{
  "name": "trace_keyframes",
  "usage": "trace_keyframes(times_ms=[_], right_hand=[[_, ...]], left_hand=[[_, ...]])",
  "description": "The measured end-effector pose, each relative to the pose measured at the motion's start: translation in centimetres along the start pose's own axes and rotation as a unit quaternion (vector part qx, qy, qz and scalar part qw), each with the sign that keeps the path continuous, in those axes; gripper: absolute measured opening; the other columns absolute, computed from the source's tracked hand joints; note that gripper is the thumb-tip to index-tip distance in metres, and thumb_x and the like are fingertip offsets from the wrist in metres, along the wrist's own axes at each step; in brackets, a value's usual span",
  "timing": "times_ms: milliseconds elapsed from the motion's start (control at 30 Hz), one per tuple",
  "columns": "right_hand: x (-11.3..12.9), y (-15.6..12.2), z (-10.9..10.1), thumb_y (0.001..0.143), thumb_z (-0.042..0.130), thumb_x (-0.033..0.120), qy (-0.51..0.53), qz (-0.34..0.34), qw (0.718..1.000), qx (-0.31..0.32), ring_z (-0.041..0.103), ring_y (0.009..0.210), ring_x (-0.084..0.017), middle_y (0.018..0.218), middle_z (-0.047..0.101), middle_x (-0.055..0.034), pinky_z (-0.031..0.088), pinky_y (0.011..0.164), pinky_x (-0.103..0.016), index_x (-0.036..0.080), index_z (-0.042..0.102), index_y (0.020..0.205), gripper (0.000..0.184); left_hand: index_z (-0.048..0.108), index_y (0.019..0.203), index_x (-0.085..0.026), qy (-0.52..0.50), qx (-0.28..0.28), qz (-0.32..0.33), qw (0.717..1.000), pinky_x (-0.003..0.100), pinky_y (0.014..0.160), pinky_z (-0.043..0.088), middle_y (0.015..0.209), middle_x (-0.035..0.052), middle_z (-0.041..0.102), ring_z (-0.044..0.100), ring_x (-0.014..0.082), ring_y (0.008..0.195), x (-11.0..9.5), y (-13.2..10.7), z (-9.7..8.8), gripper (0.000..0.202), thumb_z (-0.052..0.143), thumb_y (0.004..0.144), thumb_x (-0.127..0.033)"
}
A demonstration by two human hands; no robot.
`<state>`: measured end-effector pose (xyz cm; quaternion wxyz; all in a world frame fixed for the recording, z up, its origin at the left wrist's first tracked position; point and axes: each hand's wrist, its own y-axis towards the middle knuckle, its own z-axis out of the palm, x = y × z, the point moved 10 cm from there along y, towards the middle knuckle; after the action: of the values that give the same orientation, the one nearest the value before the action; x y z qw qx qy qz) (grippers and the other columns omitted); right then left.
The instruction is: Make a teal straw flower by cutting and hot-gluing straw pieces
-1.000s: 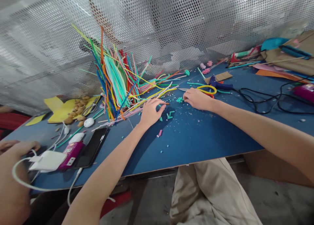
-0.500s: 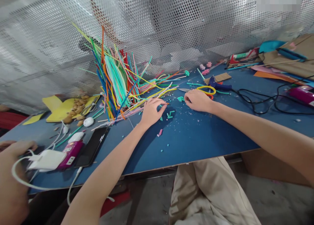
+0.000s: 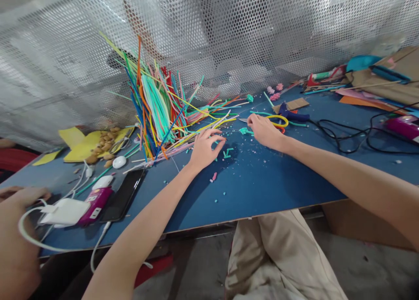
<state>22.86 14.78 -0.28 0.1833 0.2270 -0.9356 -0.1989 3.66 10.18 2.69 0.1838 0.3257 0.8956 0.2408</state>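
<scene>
My left hand [image 3: 205,148] hovers over the middle of the blue table, its thumb and index fingertips pinched together. Anything between them is too small to make out. Below those fingertips lie short cut green pieces of pipe cleaner [image 3: 228,153]. My right hand [image 3: 266,132] is closed, its fingertips together beside a teal cluster of short pieces [image 3: 245,131]. Partly behind this hand are scissors with yellow and orange handles [image 3: 279,118]; I cannot tell whether the fingers touch them. Long pipe cleaners [image 3: 212,127] lie just beyond my left hand.
A large upright bunch of coloured pipe cleaners [image 3: 157,108] stands against the perforated metal panel [image 3: 229,38]. A phone [image 3: 123,195], white charger [image 3: 65,212] and cables lie left, near another person's hand [image 3: 29,196]. A blue glue gun [image 3: 293,114] trails black cable on the right.
My right hand has risen slightly away from the teal cluster, uncovering more of it, and now sits closer to the scissors. My left hand keeps its pinch almost in place.
</scene>
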Motion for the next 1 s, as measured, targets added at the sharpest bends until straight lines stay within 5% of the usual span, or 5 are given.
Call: trace_keyframes(times_ms=[267, 467, 833, 1000], right_hand=[[-0.1, -0.4, 0.3, 0.093, 0.048, 0.026, -0.058, -0.008, 0.998, 0.028, 0.057, 0.098, -0.03, 0.099, 0.068, -0.0129, 0.039, 0.088, -0.047, 0.018, 0.064, 0.088, 0.018], [-0.2, 0.3, 1.4, 0.094, 0.046, 0.021, -0.006, -0.041, 0.997, 0.058, 0.059, 0.093, -0.026, 0.097, 0.066, -0.0128, 0.044, 0.087, -0.044, 0.018, 0.064, 0.095, 0.019], [5.5, -1.1, -5.6, 0.1, 0.045, 0.026, 0.167, -0.14, 0.971, -0.098, 0.06, 0.092, -0.022, 0.095, 0.065, -0.0085, 0.05, 0.087, -0.041, 0.022, 0.058, 0.096, 0.015], [7.7, -2.2, -6.5, 0.101, 0.046, 0.024, 0.186, -0.156, 0.962, -0.125, 0.06, 0.092, -0.02, 0.095, 0.064, -0.0066, 0.05, 0.085, -0.038, 0.022, 0.056, 0.098, 0.011]], left_hand=[[0.075, 0.099, -0.026, -0.003, 0.028, 0.01, 1.0, 0.043, 0.107, 0.041, 0.117, 0.0028, 0.072, 0.061, 0.0218, 0.114, -0.3, -0.1, 0.5, 0.023, 0.057, 0.099, -0.041], [0.075, 0.099, -0.027, -0.005, 0.028, 0.013, 1.0, 0.042, 0.104, 0.04, 0.113, 0.0019, 0.074, 0.062, 0.0212, 0.111, -0.4, 0.0, 0.5, 0.023, 0.057, 0.1, -0.04], [0.072, 0.109, -0.029, 0.078, -0.126, 0.059, 0.987, 0.041, 0.1, 0.038, 0.114, 0.0003, 0.075, 0.06, 0.0204, 0.111, -2.8, -0.4, -4.0, 0.018, 0.064, 0.096, -0.039], [0.071, 0.114, -0.031, 0.12, -0.164, 0.089, 0.975, 0.039, 0.095, 0.04, 0.111, -0.0003, 0.076, 0.063, 0.0205, 0.106, -3.7, -0.7, -5.1, 0.027, 0.07, 0.091, -0.045]])
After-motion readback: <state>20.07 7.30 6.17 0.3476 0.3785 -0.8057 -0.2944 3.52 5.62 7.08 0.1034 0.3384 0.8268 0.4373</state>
